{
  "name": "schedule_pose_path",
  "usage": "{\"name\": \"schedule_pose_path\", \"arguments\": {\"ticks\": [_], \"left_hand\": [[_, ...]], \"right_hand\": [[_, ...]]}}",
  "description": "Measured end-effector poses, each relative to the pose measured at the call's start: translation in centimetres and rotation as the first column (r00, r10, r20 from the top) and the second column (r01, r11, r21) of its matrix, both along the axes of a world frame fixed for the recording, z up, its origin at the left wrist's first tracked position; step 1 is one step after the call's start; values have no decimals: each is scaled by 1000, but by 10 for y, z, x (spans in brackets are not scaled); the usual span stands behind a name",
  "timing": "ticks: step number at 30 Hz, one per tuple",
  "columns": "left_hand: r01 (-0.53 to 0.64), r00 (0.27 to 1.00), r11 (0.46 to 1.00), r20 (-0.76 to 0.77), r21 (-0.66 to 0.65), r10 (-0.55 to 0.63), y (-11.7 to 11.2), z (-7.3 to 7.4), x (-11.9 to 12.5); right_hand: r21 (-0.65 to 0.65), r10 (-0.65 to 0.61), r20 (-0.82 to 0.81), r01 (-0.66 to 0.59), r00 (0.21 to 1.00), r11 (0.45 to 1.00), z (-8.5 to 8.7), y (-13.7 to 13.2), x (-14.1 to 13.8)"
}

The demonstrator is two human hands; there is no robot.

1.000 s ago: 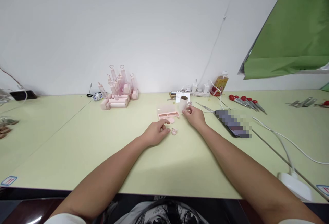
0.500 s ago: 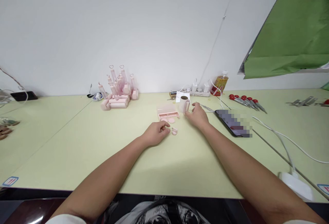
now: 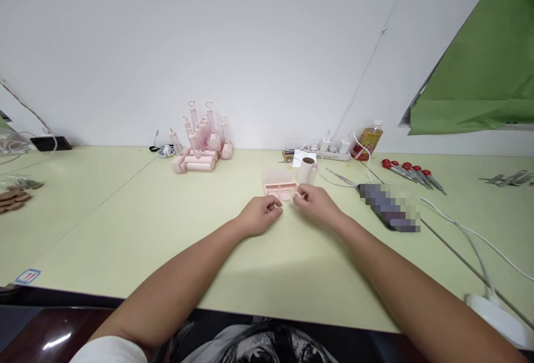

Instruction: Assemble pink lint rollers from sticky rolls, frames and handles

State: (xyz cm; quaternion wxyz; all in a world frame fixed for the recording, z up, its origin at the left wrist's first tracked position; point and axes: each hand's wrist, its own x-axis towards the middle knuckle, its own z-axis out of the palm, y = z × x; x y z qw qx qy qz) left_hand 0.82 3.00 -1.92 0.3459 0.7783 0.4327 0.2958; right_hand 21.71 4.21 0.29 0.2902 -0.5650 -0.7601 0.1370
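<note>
My left hand [image 3: 259, 215] rests on the table with fingers loosely curled and the thumb a little apart, and I see nothing in it. Close by on its right, my right hand [image 3: 316, 204] is closed in a pinch over the table, a small pale pink piece [image 3: 296, 195] at its fingertips, mostly hidden. Just beyond both hands lies an open pink case [image 3: 287, 186] with a clear lid raised. A round pink disc [image 3: 285, 197] lies in front of it. Behind my right hand stand a white roll [image 3: 306, 169] with a brown core and a small pinkish tube [image 3: 314, 171].
Pink tubes with heart-shaped tops and pink cases [image 3: 200, 152] are grouped by the wall. Tweezers [image 3: 340, 176], a phone [image 3: 387, 207], red-ended tools [image 3: 413, 173], a bottle [image 3: 367, 139] and a power strip [image 3: 334, 155] are on the right. A white cable [image 3: 463, 224] crosses the table.
My right hand has moved from beside the white roll toward my left hand. Small pink pieces that lay beside my left thumb no longer show on the table. The view has shifted slightly.
</note>
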Motion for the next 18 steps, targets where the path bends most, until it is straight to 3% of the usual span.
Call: {"name": "schedule_pose_path", "arguments": {"ticks": [3, 7, 12, 18], "left_hand": [[7, 1000, 1000, -7, 14, -7, 0, -1, 0], [5, 1000, 1000, -7, 11, -5, 1, -3, 0], [2, 1000, 1000, 9, -8, -2, 1, -3, 0], [3, 1000, 1000, 12, -5, -3, -1, 0, 0]], "right_hand": [[156, -200, -275, 249, 940, 956, 3, 13, 17], [195, -256, -468, 381, 846, 904, 7, 28, 35], [262, -345, -373, 454, 861, 851, 19, 48, 41], [240, -374, -246, 430, 894, 870, 34, 66, 43]]}}
